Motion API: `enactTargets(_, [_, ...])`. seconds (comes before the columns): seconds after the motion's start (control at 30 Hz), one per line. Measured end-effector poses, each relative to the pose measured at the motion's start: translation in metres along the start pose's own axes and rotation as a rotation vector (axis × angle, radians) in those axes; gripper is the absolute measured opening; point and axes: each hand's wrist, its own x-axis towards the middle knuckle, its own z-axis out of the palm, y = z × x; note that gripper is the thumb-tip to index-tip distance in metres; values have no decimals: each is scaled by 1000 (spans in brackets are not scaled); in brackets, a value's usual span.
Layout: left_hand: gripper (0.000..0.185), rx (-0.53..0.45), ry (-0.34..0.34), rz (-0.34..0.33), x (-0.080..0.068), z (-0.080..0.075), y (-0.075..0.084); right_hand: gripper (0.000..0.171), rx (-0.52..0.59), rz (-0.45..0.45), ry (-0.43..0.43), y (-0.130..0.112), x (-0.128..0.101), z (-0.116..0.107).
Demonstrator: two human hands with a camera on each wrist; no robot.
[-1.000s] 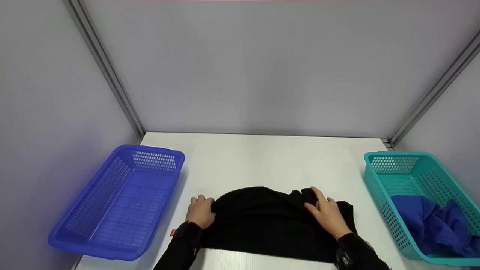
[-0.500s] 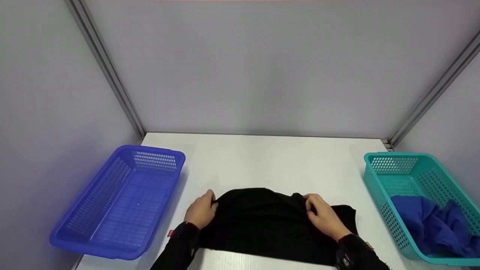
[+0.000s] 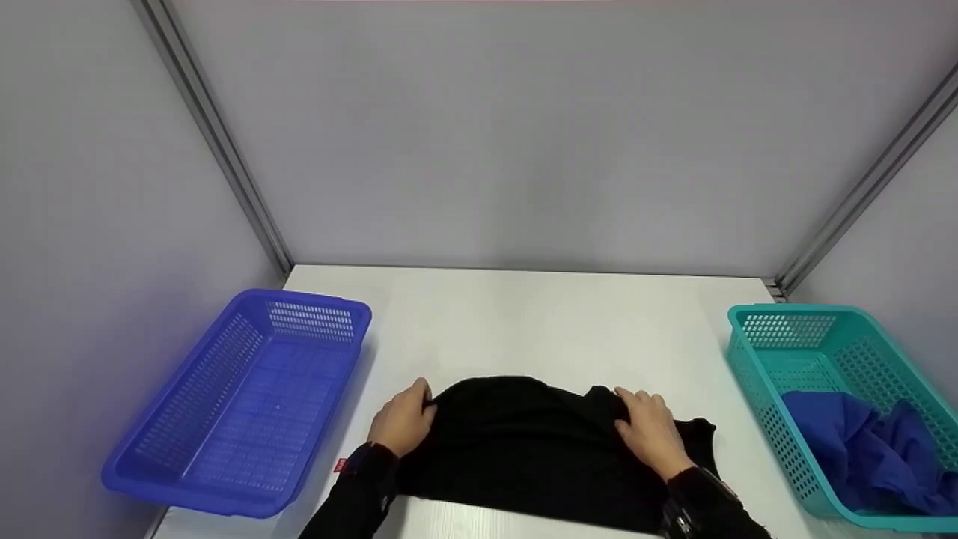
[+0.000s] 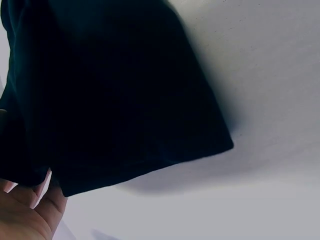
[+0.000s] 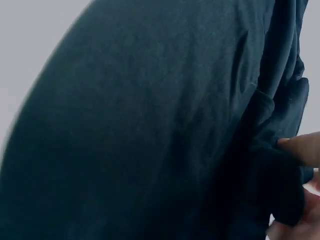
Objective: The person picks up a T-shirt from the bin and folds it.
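A black garment (image 3: pixel 524 449) lies folded across the near part of the white table, its far edge bunched and arched. At its left end my left hand (image 3: pixel 402 418) pinches the far corner; in the left wrist view the fingers (image 4: pixel 50 205) show behind the cloth's straight hem. My right hand (image 3: pixel 650 430) grips the bunched fold near the right end. In the right wrist view its thumb (image 5: pixel 302 149) presses on the fabric, with other fingers below the fold. A short flap of the garment sticks out to the right of this hand.
To the left stands a blue perforated basket (image 3: pixel 359 329) with nothing in it. A teal basket (image 3: pixel 763 419) at the right holds a crumpled blue cloth (image 3: pixel 861 449). Grey panels (image 3: pixel 524 135) wall in the table (image 3: pixel 539 322) at the back and sides.
My right hand's spread thumb and fingers have closed on the fold and drawn slightly toward me. My left hand has turned a little at its corner. The garment has barely shifted.
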Motion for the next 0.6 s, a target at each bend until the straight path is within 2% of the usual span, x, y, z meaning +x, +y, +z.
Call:
enactTargets(0.13, [21, -2, 1, 2, 2, -2, 1, 26, -125, -84, 156, 5, 2, -4])
enactTargets(0.23, [20, -6, 12, 4, 4, -5, 1, 23, -191, -148, 226, 10, 7, -16])
enactTargets(0.3, [19, -3, 27, 12, 7, -7, 0, 25, -207, -183, 232, 13, 11, -28])
enactTargets(0.4, [16, 15, 57, 18, 10, -13, -1, 25, -201, -197, 194, 14, 20, -48])
enactTargets(0.5, [13, 29, 98, 20, 15, -20, 0, 21, -186, -164, 159, 13, 28, -69])
enactTargets(0.6, [12, 49, 169, 31, 20, -27, 3, 18, -187, -111, 195, 11, 36, -87])
